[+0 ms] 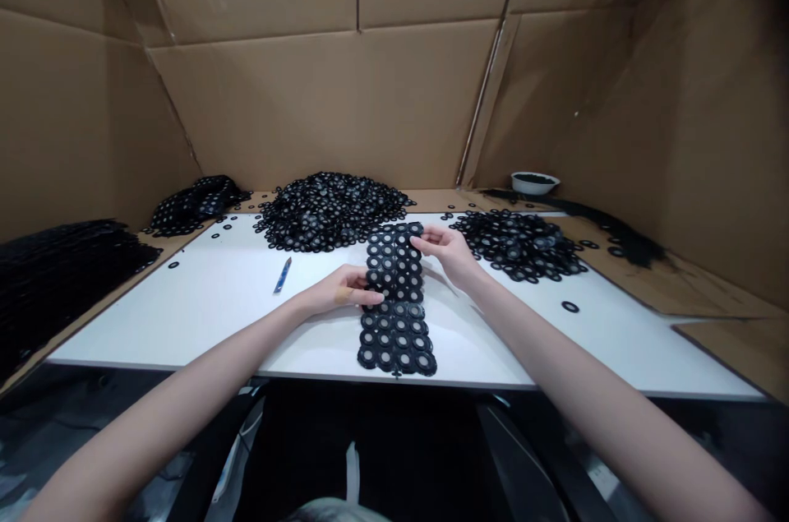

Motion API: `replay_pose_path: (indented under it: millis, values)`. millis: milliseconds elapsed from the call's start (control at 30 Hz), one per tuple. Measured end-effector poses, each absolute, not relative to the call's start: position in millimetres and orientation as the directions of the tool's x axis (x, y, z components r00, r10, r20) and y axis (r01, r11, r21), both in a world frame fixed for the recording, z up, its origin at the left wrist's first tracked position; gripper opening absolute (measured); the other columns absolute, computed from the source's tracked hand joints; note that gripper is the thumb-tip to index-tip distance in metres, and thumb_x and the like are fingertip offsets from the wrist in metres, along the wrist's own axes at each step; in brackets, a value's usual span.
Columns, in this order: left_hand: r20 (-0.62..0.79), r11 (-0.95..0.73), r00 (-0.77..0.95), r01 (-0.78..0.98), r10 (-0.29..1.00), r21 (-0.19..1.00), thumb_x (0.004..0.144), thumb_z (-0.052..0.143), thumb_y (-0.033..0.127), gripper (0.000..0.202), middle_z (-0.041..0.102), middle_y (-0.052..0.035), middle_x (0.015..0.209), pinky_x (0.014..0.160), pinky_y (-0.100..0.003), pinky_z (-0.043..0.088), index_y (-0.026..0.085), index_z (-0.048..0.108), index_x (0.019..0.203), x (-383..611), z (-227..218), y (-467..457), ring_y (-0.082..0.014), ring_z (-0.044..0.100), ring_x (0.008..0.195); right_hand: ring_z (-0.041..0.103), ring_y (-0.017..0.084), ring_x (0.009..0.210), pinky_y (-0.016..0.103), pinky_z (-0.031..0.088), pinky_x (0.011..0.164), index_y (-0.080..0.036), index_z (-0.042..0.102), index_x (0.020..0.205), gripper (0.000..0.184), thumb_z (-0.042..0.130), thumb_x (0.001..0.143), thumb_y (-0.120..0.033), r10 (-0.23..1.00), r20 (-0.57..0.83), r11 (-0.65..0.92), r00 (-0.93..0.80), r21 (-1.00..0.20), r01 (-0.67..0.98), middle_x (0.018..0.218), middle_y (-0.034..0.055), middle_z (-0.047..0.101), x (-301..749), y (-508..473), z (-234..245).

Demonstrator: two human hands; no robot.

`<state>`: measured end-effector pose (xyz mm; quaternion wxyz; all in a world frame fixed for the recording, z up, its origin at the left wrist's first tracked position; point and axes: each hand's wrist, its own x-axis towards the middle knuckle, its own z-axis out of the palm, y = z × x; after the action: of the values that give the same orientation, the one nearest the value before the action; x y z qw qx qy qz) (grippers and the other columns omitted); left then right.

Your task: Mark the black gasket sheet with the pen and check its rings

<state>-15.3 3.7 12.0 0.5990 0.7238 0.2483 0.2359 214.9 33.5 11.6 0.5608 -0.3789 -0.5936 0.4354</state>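
Observation:
A black sheet of joined rubber rings (pixel 395 333) with pale centres stands partly raised over the front of the white board (pixel 203 308). Its lower rows lie toward the front edge, and the upper part tilts up between my hands. My left hand (pixel 339 290) grips the sheet's left side, thumb on the front face and fingers behind. At the top right corner, my right hand (pixel 449 252) pinches the sheet between thumb and fingers. The fingertips behind the sheet are hidden.
Behind the sheet is a big heap of loose black rings (pixel 326 210); a smaller ring pile (pixel 518 247) lies right. A blue pen-like tool (pixel 283 275) lies left. Stacked black sheets (pixel 62 279) fill the left edge. A white bowl (pixel 533 185) stands far right, near cardboard walls (pixel 320 103).

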Motion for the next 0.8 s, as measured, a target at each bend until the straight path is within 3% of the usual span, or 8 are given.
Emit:
replay_pose_path:
  millis: [800]
  values:
    - [0.032, -0.187, 0.759, 0.119, 0.650, 0.975, 0.075, 0.066, 0.034, 0.025, 0.062, -0.0038, 0.079, 0.066, -0.025, 0.042, 0.011, 0.062, 0.082, -15.6, 14.2, 2.5, -0.0144, 0.055, 0.070, 0.046, 0.010, 0.061, 0.024, 0.034, 0.058, -0.016, 0.060, 0.074, 0.026, 0.073, 0.066, -0.037, 0.937, 0.318, 0.311, -0.147, -0.948, -0.070, 0.066, -0.0025, 0.054, 217.3, 36.3, 5.6]
